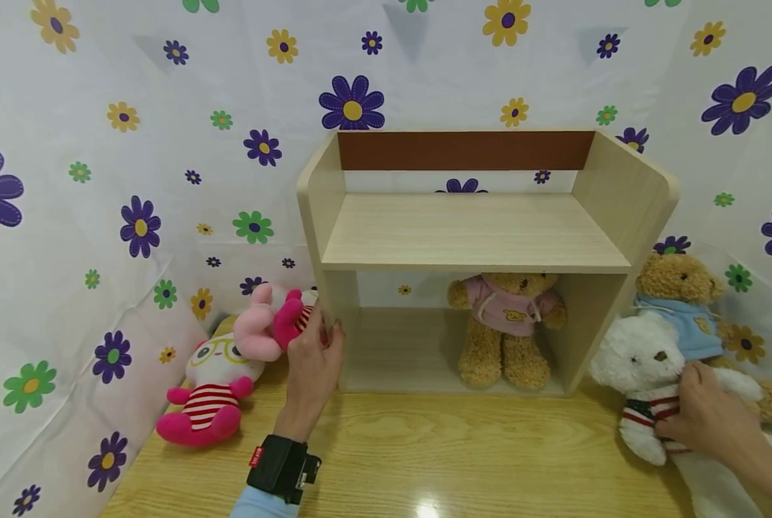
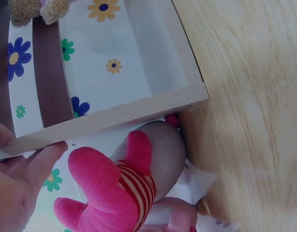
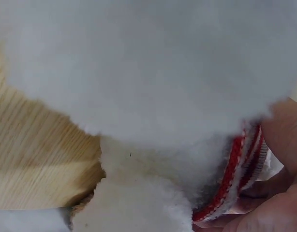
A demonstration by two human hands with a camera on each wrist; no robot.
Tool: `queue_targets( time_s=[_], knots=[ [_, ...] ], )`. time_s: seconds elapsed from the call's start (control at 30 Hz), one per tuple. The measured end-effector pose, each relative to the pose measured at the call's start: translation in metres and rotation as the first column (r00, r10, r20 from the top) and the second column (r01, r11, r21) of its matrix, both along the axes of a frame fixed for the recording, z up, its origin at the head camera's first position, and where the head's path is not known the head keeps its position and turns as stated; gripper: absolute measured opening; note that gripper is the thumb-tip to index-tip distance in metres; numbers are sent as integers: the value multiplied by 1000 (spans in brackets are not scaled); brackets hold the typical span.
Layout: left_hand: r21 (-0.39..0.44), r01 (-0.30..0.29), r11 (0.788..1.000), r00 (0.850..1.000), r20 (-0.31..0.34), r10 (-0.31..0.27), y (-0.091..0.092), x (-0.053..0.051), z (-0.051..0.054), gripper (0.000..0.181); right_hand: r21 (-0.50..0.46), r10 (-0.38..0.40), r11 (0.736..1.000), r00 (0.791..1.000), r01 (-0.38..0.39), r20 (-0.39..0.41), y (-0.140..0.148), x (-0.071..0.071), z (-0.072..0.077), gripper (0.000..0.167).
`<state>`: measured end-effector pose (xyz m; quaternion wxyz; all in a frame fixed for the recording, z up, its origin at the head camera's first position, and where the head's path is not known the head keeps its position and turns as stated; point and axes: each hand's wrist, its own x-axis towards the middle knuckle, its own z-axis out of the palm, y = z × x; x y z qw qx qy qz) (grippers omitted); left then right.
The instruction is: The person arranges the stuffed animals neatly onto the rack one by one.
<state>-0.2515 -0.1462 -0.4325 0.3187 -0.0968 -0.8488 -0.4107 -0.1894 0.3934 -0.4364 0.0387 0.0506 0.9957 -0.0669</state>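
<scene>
My left hand [image 1: 311, 370] holds the left side panel of a small wooden shelf [image 1: 476, 230]. In the left wrist view, the thumb lies on one side of the panel's edge [image 2: 105, 116] and the fingers on the other. Over on the right, my right hand [image 1: 716, 414] grips a white teddy bear [image 1: 638, 352] round its striped knitted top [image 3: 228, 179]. The bear leans back beside the shelf, and its white fur fills much of the right wrist view. Inside the shelf's lower compartment a brown teddy bear [image 1: 505, 324] in a pink hoodie stands upright at the right.
Left of the shelf, a plush toy [image 1: 207, 403] with yellow glasses and a striped top sits on the wooden table [image 1: 457, 453]. More pink plush toys [image 1: 259, 324] lie behind it. A brown bear in a blue hoodie [image 1: 677, 316] is behind the white one. Flowered cloth [image 1: 230, 165] hangs behind.
</scene>
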Motion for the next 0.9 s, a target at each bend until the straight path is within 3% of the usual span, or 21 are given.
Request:
queue_targets(
  time_s=[0.23,0.53,0.9],
  knots=[
    [-3,5,1000,1000,4,-5,-1,0,-1,52,6,-25,1000,998,25,-54,2,5,-1,114],
    [5,13,1000,1000,2,-13,-1,-1,-1,50,-21,-34,999,987,31,-158,-5,17,2,95],
    [14,25,1000,1000,3,-25,-1,0,0,50,-22,-31,999,967,27,-254,-21,31,6,104]
  ],
)
